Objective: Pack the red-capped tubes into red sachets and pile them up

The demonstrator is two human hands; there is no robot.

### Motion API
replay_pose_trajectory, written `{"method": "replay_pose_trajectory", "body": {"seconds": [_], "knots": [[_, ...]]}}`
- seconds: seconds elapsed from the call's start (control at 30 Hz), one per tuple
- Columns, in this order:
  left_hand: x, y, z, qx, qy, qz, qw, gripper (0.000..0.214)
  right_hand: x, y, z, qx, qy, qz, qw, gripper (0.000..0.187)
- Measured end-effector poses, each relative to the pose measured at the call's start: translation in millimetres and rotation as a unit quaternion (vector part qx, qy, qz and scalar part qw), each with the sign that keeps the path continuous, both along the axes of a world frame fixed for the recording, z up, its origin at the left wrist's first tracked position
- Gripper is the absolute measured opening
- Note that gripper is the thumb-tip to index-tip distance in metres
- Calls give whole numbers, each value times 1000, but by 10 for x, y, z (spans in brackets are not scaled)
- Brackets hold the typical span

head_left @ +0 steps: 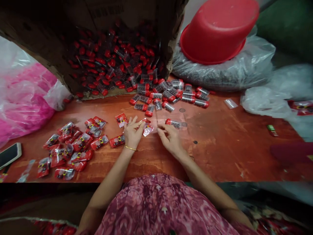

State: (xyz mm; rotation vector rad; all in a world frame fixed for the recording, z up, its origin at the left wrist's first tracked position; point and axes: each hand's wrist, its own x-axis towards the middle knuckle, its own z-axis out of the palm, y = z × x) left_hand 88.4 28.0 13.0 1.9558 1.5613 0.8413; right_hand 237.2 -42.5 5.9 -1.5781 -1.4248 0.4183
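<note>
Where the right hand curves, a clear plastic cylinder lies.

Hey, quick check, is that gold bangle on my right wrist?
No, the gold bangle circles the wrist of your left hand, the one nearer the pile of red packets.

By our left hand we see a small, partly clear pouch printed red; just beyond our right hand, a transparent, red-capped vial of dark contents lies sideways, cap leftward.
</note>
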Motion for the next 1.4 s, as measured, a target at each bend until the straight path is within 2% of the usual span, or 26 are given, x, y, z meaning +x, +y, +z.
{"method": "replay_pose_trajectory", "body": {"seconds": [0.07,0.17,0.23,0.33,0.4,0.57,0.67,0.73,0.8,0.87,0.93,1.07,1.13,1.27,1.4], "knots": [[5,-69,82,-3,-39,-9,999,20,-141,57,33,-24,146,35,988,27],[30,-164,162,-20,-85,-22,996,21,-276,157,60,-48,303,73,949,28],[40,-198,185,-31,-112,-23,993,20,-299,198,63,-43,355,59,932,26],[45,-210,191,-36,-140,-10,989,19,-277,204,57,-12,385,-6,923,26],[58,-212,180,-36,-149,-8,988,19,-262,186,60,0,384,-23,923,23],[125,-237,155,-54,-155,-29,986,21,-262,150,93,-10,351,7,936,16],[99,-256,195,-57,-162,0,985,27,-233,141,87,-12,318,13,948,20],[38,-279,236,-91,-159,20,983,28,-196,134,71,-12,285,-12,958,26],[-25,-322,264,-163,-147,4,976,32,-162,125,58,-3,252,-48,967,32],[-46,-381,269,-243,-158,-45,956,39,-149,118,56,11,228,-63,972,34],[-5,-437,259,-291,-216,-69,930,37,-159,109,64,24,217,-58,974,30],[171,-460,251,-272,-381,8,884,34,-212,74,66,24,209,-36,977,23],[230,-434,262,-273,-429,40,860,34,-238,50,42,15,204,-18,979,23],[259,-411,299,-330,-462,68,820,35,-292,20,-27,13,185,-10,983,25],[239,-420,328,-372,-492,92,782,37,-270,7,-21,29,122,2,992,28]]}}
